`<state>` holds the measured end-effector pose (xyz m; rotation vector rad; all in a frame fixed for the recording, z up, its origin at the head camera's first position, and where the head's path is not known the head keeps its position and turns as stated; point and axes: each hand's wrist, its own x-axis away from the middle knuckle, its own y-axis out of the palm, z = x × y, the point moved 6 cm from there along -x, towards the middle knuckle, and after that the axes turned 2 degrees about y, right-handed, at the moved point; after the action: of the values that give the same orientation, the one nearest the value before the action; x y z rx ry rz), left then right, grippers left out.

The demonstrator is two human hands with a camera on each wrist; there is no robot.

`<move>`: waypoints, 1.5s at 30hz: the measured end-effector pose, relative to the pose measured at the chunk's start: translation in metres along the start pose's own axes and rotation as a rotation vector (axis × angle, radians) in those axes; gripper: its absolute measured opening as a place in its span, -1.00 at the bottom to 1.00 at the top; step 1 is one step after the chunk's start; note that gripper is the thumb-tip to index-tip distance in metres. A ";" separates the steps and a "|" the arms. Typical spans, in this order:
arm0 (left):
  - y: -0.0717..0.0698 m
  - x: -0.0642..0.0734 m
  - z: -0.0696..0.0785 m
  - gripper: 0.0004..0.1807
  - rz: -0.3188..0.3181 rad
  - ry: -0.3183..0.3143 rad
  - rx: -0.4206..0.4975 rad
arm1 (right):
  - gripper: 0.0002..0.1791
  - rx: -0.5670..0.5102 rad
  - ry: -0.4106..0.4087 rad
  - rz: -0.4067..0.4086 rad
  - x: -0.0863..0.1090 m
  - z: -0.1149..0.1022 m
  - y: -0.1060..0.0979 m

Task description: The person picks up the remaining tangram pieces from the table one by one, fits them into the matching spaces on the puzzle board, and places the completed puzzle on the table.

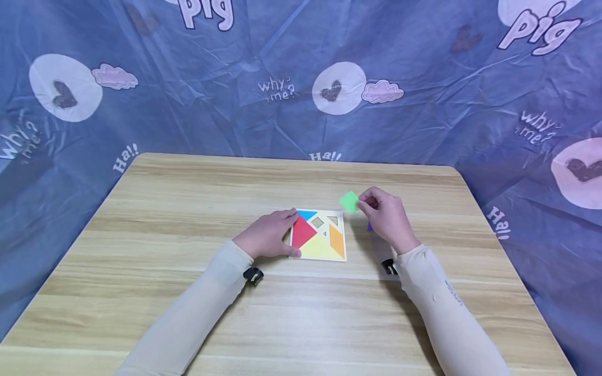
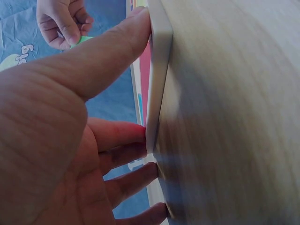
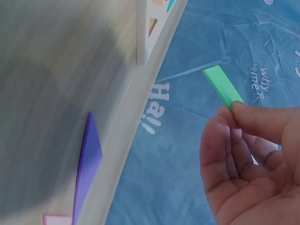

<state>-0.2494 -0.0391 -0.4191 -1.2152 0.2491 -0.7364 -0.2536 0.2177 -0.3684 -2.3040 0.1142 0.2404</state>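
Note:
A square tangram board (image 1: 345, 237) with a pale rim lies on the table. My left hand (image 1: 270, 233) holds its left side, thumb by the near corner and index finger by the far one. The board carries a red triangle (image 1: 302, 231), a yellow triangle (image 1: 320, 247), a blue triangle (image 1: 307, 214) and an orange parallelogram (image 1: 336, 241). Several recesses beside them are bare. My right hand (image 1: 386, 216) pinches a green square tangram piece (image 1: 349, 201) between thumb and forefinger, raised beyond the board's far right corner. In the right wrist view the piece (image 3: 221, 85) appears nearly edge-on.
A purple triangle (image 3: 88, 164) lies on the table under my right hand, mostly hidden in the head view. Near it is a pink-edged piece (image 3: 57, 220), cut off by the frame. A blue printed cloth (image 1: 211, 104) hangs behind the wooden table (image 1: 188, 188).

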 end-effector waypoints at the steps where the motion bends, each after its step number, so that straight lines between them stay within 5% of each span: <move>1: 0.000 0.000 0.000 0.14 -0.001 0.000 -0.002 | -0.92 -0.014 0.006 -0.002 0.000 0.000 0.001; 10: 0.000 -0.001 -0.003 0.14 -0.005 0.007 -0.003 | -0.80 -0.115 0.074 -0.059 0.000 0.003 0.013; 19: 0.000 0.001 -0.004 0.13 -0.008 0.004 -0.005 | -0.88 -0.173 0.163 -0.137 0.001 0.006 0.021; 36: -0.004 -0.002 -0.008 0.14 -0.002 0.012 -0.005 | -0.87 -0.207 0.133 -0.162 -0.005 0.000 0.036; 45: -0.003 -0.003 -0.007 0.13 -0.008 0.020 0.011 | -0.91 -0.240 0.175 -0.242 -0.005 0.000 0.052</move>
<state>-0.2569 -0.0432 -0.4193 -1.2000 0.2563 -0.7565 -0.2670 0.1833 -0.4047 -2.5466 -0.1113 -0.0766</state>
